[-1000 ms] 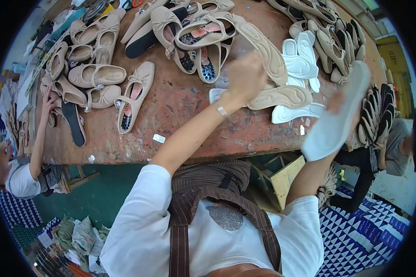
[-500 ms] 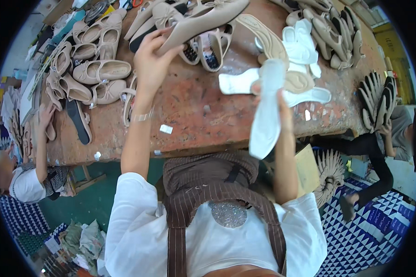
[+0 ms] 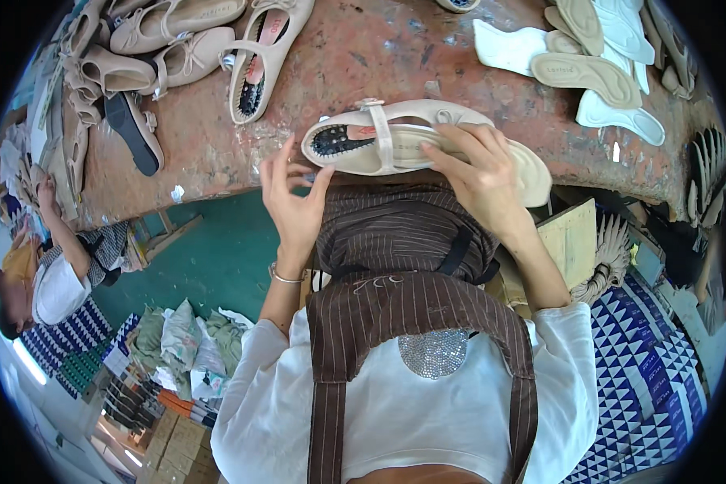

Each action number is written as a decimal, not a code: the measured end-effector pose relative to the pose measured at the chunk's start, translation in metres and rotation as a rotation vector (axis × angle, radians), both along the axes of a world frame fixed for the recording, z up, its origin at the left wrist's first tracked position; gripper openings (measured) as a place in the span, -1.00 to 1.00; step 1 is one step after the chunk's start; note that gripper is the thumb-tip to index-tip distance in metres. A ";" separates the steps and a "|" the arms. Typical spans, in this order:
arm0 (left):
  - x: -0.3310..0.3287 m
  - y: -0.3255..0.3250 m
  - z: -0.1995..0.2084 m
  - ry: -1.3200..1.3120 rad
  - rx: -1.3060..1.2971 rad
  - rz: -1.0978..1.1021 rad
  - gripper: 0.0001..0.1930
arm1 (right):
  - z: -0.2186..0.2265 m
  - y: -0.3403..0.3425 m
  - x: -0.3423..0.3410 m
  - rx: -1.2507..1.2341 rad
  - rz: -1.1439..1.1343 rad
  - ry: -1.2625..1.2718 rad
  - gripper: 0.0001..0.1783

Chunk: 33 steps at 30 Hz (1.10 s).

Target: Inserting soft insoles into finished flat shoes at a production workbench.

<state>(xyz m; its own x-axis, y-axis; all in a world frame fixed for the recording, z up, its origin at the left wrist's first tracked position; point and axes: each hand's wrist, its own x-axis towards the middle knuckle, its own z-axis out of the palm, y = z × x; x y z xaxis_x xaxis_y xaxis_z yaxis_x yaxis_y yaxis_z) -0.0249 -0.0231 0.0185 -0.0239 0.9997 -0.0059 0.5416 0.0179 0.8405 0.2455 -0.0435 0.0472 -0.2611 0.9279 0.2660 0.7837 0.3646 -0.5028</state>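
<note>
On the worktable (image 3: 202, 141), at its near edge, the right hand (image 3: 486, 173) grasps an insole (image 3: 531, 174) against a Mary Jane (image 3: 385, 143); the left hand (image 3: 293, 206), fingers parted, flanks the heel.

A loose beige insole (image 3: 590, 81) bears lettering (image 3: 563, 71), the handled shoe (image 3: 385, 147) red print (image 3: 363, 131).

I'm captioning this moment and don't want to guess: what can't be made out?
Head view:
Middle of the insole: covered by the right hand.
Underside of the strapped shoe: faces away from the camera.
Most of the top shoe: cut off by the picture's edge.
Anything in the co-worker's hand at far left: too small, blurred.
</note>
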 end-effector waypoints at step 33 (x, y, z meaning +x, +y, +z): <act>0.007 0.047 -0.035 -0.283 -0.163 0.136 -0.95 | -0.014 0.034 -0.067 -0.128 0.274 -0.219 -0.62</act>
